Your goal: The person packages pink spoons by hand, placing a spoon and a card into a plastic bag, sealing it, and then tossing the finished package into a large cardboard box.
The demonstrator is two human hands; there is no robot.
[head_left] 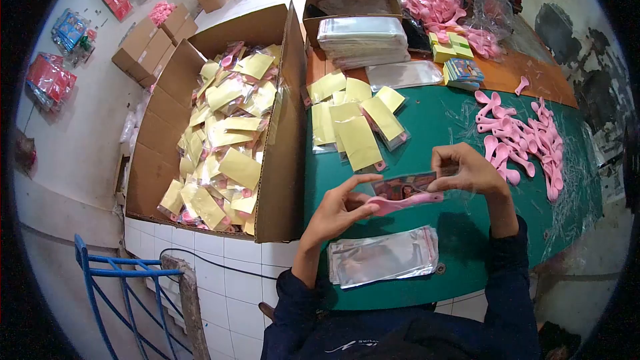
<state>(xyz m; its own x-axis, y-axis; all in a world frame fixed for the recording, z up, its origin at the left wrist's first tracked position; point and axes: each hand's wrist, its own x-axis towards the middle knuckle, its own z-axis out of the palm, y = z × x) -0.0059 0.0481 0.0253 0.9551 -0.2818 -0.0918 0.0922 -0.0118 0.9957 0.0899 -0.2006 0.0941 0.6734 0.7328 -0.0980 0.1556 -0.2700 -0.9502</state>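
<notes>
OK, clock positions run from the packet (405, 195) as it shows on my feed. It's up over the green table (433, 120): pink spoon (404, 203), printed card (405, 187), clear film (387, 186). Left hand (339, 209) pinches the 9 o'clock end, thumb toward the spoon, fingers on the upper edge. Right hand (469, 171) is closed in a thumb-and-finger pinch between 2 and 3, other fingers curled.

Handling, my estimate: very light. Spoon stiff, card thin and bendy, film slick and floppy. Nothing brittle, but film creases and spoon could slide on card. I'd hold both ends, taking film, card and spoon together, low force.

Can't make out: spoon's 9 o'clock tip, under the left thumb; whether the spoon is fully inside the film; film edge by the right hand; fingertips behind the packet; card print, too small. Sleeve stack (383, 258) at 6 and loose spoons (527, 139) at 2 overlap too much to count. Carton (279, 140) at 10: only its top layer shows
</notes>
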